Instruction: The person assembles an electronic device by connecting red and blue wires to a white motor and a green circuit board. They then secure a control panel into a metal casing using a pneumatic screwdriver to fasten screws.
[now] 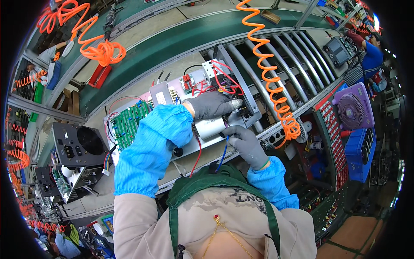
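Note:
An open electrical unit lies before me on a metal chassis (236,80), with a green circuit board (130,122) at its left end. My left hand (210,105), in a grey glove, reaches over a white cylinder (210,128) to the chassis's right end panel. Its fingers are closed there, and whatever they grip is hidden. Just right of the cylinder, my right hand (248,147), gloved too, pinches a blue wire (224,154) that hangs toward my apron. A red wire (199,157) runs down beside the cylinder. Red wires also loop from a white block (211,71) at the back.
Metal rollers (276,64) run off to the right, under an orange coiled hose (268,64). A dark casing with a fan (79,144) stands at left. On the right are a purple fan (352,105), a blue bin (358,155) and another person (371,58). A green belt (172,39) passes behind.

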A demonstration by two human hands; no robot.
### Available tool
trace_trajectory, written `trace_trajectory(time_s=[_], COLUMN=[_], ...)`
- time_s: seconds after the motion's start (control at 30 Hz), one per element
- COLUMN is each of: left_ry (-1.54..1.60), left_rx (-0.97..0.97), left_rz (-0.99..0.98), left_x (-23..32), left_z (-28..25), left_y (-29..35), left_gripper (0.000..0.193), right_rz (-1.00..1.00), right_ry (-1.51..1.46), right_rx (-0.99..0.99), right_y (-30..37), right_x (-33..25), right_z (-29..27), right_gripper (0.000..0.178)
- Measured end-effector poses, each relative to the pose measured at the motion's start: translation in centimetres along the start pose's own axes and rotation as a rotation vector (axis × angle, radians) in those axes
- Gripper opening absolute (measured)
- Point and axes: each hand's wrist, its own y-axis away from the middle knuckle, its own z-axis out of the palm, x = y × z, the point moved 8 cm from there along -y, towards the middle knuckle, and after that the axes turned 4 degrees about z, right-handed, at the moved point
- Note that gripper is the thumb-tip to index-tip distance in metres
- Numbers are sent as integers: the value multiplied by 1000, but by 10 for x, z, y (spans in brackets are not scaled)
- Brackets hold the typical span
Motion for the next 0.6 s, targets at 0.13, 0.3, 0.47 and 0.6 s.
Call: trace_trajectory(time_s=[0.13, 0.3, 0.47, 0.6], left_ry=[10, 28, -7, -26], left_rx=[0, -91, -116, -61], left_rz=[-14, -87, -106, -137], left_x=[5, -7, -14, -20], left_z=[-3, 4, 7, 7], left_y=[1, 0, -3, 0], left_gripper=[81, 80, 78, 77], right_rz=[-7, -305, -122, -128], right_ry=[-59, 671, 631, 355], right_rx=[-10, 99, 102, -58], right_y=[-1, 14, 2, 19], right_x=[16, -9, -3, -32], right_z=[-3, -3, -6, 5], right_gripper=[27, 25, 33, 35])
